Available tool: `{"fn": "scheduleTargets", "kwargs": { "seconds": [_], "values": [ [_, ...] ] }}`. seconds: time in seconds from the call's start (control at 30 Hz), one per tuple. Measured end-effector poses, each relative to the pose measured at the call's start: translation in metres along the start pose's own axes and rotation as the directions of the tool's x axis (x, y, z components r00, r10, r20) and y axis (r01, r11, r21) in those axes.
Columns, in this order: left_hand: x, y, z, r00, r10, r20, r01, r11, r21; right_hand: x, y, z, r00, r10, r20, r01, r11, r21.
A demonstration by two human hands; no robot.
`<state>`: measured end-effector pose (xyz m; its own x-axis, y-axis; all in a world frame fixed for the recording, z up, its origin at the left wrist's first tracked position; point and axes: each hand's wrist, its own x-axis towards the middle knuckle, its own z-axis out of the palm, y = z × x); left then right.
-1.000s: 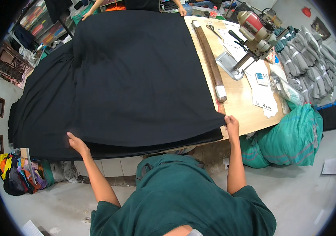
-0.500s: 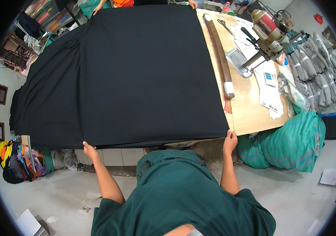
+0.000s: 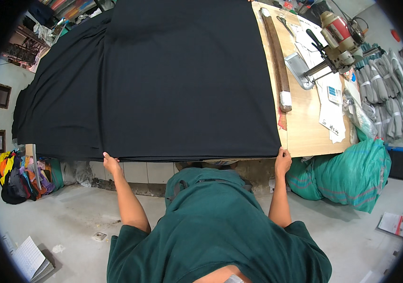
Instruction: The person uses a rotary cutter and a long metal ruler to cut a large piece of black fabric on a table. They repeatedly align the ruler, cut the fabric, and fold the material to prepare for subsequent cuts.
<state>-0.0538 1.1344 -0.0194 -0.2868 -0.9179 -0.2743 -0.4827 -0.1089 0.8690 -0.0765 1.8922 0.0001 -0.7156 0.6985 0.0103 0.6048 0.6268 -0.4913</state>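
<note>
A large sheet of black fabric point(image 3: 189, 89) lies over most of the table, smooth on the right part and creased on the left, where a long fold runs from near to far. At the near edge, my left hand point(image 3: 112, 163) pinches the fabric close to the end of that fold. My right hand point(image 3: 283, 162) grips the near right corner of the same fabric. Between the two hands the edge hangs nearly straight, with several layers showing. At the far right corner only a sliver of another person's hand point(image 3: 250, 1) shows.
Right of the fabric, on the wooden tabletop point(image 3: 300, 137), lie a long brown bar point(image 3: 277, 61), scissors point(image 3: 285, 24), paper patterns point(image 3: 329, 113), a calculator point(image 3: 334, 94) and an upright cloth-cutting machine point(image 3: 338, 42). A green sack point(image 3: 340, 172) stands beside the table; colourful cloth point(image 3: 22, 179) is piled left.
The view has tipped so the far edge, with the other person's hands, is mostly out of the picture. My hands still hold the near edge, which now looks straighter; soft ripples appear in the far part.
</note>
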Motion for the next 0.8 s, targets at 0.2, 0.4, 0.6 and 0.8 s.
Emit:
{"fn": "scheduleTargets", "kwargs": {
  "seconds": [0.2,0.4,0.6,0.8],
  "values": [
    [-0.031,0.020,0.004,0.983,0.123,-0.133,-0.134,0.988,-0.078,0.005,-0.012,-0.020,0.996,0.072,0.056,-0.069,0.996,-0.059],
    [-0.033,0.018,0.001,0.980,0.130,-0.152,-0.135,0.991,-0.024,0.009,-0.004,-0.019,0.996,0.077,0.041,-0.073,0.993,-0.095],
    [-0.005,-0.012,-0.005,0.996,0.055,-0.075,-0.055,0.998,0.009,0.005,-0.004,-0.011,0.994,0.071,0.082,-0.065,0.995,-0.080],
    [-0.008,-0.012,0.004,0.996,0.063,-0.070,-0.062,0.998,0.015,0.001,0.012,0.000,0.999,-0.012,0.041,0.017,0.992,-0.128]
  ]
}}
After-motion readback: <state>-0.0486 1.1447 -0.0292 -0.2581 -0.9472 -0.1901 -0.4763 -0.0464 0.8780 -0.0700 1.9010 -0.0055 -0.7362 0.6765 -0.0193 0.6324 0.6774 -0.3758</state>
